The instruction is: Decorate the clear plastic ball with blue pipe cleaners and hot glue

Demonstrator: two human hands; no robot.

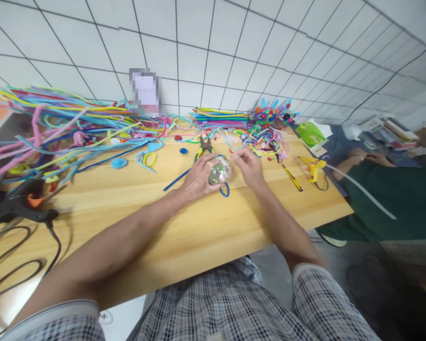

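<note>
My left hand is wrapped round a clear, rounded container with small bits of colour inside, held just above the table. To its right, my right hand has its fingers pinched together, close to the container; what they hold, if anything, is too small to make out. A blue pipe cleaner loop shows just below the container. Behind my left hand lie pliers with green and yellow handles. A straight blue pipe cleaner runs out from beside that hand.
Piled pipe cleaners cover the left back. A phone-like device leans on the tiled wall. A yellow utility knife and a yellow glue gun lie right. A black clamp stands left. Another person sits beyond the right edge.
</note>
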